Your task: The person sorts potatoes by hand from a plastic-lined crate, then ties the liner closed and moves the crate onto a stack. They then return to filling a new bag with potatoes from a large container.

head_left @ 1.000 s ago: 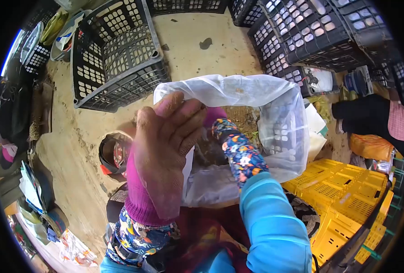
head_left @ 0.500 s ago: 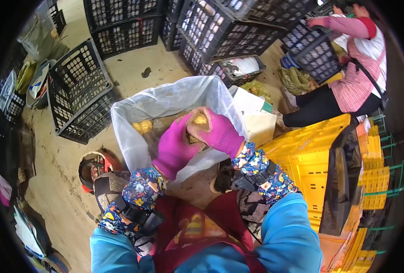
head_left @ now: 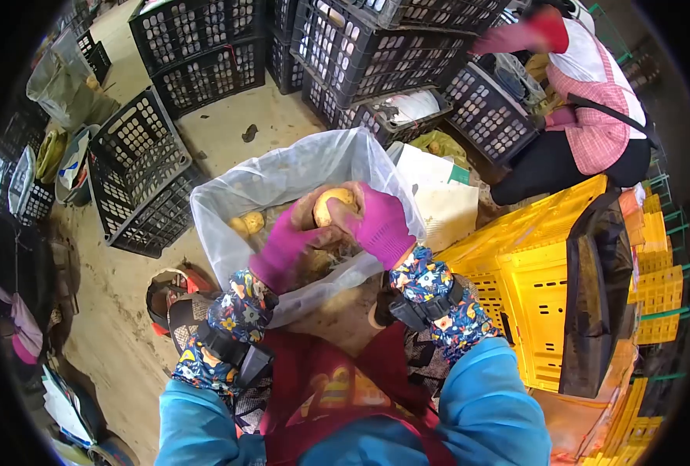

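A yellow potato (head_left: 332, 206) is held between my two hands, over a crate lined with a translucent white plastic bag (head_left: 225, 203). My left hand (head_left: 292, 239), in a purple glove with soiled fingers, is closed around the potato's left and lower side. My right hand (head_left: 376, 224), gloved the same way, grips it from the right. Smaller potatoes (head_left: 247, 224) lie inside the liner at the left. My hands partly cover the bottom of the crate, where more dirt-brown shapes show.
A black crate (head_left: 139, 182) stands left, by a red-rimmed bucket (head_left: 176, 289). Stacked black crates (head_left: 376, 58) rise ahead. A yellow crate (head_left: 527, 311) is at my right, near a cardboard piece (head_left: 442, 213). A co-worker (head_left: 593, 101) in a pink checked apron crouches at the far right.
My hands have turned the potato, so more of it shows, and my left hand has shifted lower left. The co-worker's body and the crate beside them have moved.
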